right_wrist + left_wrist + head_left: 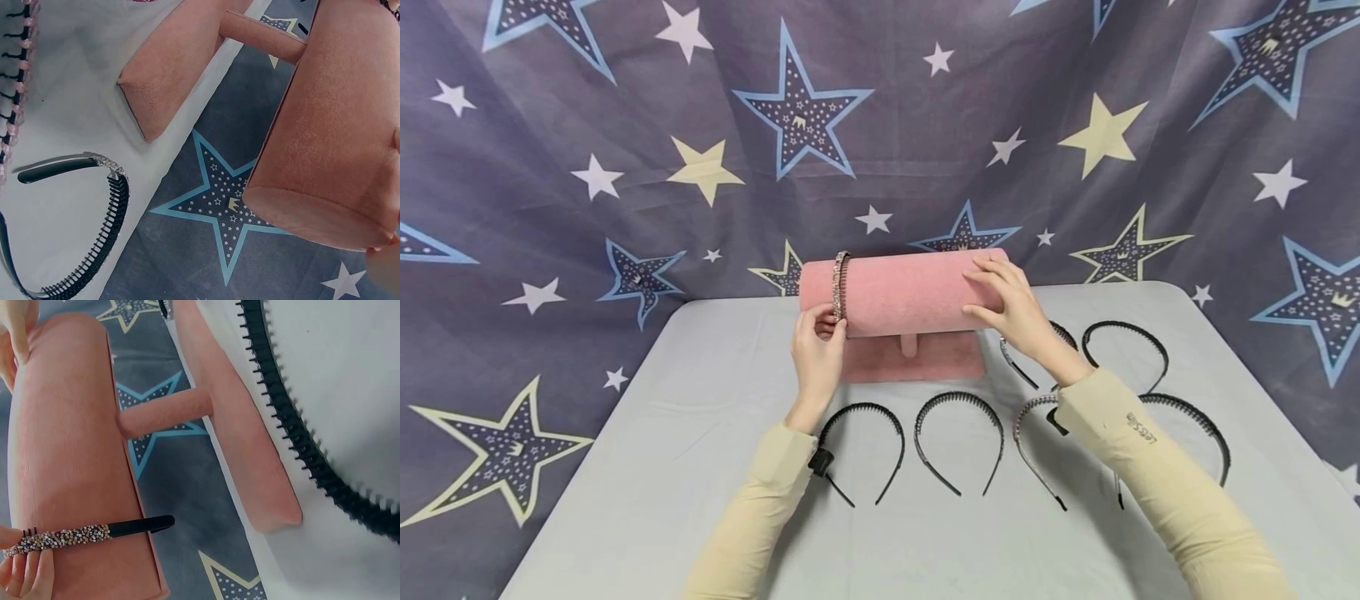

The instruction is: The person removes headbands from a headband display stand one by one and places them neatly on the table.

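Note:
A pink velvety headband stand [910,296] has a horizontal roll on a short post and flat base. Around the roll's left part sits a headband [839,287] with sparkly beads and black comb teeth. My left hand [818,350] pinches the front of this headband between thumb and fingers; in the left wrist view the beaded band [69,539] crosses the roll, one black tip sticking out past it. My right hand [1011,304] holds the roll's right end, fingers over the top and thumb on the front. Only part of that hand shows in the right wrist view.
Several toothed headbands lie on the pale table [647,467]. One with a black bow [822,461] is near the left sleeve; a black one [958,396] lies in front of the stand. Others, including a black headband [1123,325], lie around the right forearm. A star-patterned cloth [880,192] hangs behind.

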A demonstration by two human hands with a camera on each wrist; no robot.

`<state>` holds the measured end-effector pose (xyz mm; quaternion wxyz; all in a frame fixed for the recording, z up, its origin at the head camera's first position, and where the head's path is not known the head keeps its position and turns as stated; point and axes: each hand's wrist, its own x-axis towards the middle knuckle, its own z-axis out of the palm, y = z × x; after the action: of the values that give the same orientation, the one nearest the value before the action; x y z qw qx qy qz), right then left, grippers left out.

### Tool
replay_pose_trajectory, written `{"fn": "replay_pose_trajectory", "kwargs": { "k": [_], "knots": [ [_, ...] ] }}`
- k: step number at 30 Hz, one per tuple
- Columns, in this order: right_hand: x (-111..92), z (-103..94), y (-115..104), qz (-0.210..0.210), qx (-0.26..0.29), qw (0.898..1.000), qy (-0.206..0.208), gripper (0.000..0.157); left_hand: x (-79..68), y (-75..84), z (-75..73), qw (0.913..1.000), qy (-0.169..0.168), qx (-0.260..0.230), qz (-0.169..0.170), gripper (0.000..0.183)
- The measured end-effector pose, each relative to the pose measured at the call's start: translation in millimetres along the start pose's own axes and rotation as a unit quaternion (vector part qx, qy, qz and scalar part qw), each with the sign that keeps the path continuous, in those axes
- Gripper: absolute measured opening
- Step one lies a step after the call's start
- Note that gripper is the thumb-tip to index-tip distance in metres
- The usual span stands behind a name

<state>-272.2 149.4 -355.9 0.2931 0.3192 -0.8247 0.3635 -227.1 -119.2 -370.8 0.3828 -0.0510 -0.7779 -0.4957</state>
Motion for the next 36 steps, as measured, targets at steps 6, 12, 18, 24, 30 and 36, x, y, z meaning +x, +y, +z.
{"fn": "replay_pose_trajectory", "kwargs": {
  "k": [6, 12, 18, 24, 30, 36],
  "knots": [
    [0, -0.4, 0, 0.001, 0.000, 1.000, -0.001, 0.050, 1.9, -3.8, -5.6, 0.9999, 0.010, -0.001, -0.001, 0.020],
    [0, -0.6, 0, 0.001, 0.000, 1.000, 0.000, 0.049, 3.2, -5.6, -10.7, 0.9998, 0.019, 0.003, -0.006, 0.020],
    [0, -1.0, -1, 0.000, 0.000, 1.000, 0.000, 0.050, 4.5, -7.0, -15.2, 0.9995, 0.026, 0.010, -0.012, 0.020],
    [-1, 0.0, 0, -0.002, 0.002, 1.000, 0.003, 0.050, 6.1, -9.5, -19.9, 0.9993, 0.030, 0.013, -0.018, 0.021],
    [-1, 0.9, 1, -0.005, 0.004, 1.000, 0.006, 0.050, 7.7, -11.8, -25.2, 0.9988, 0.034, 0.018, -0.030, 0.022],
    [-1, 0.4, 1, 0.000, 0.004, 1.000, 0.002, 0.050, 8.5, -14.6, -29.6, 0.9983, 0.044, 0.026, -0.026, 0.022]
  ]
}}
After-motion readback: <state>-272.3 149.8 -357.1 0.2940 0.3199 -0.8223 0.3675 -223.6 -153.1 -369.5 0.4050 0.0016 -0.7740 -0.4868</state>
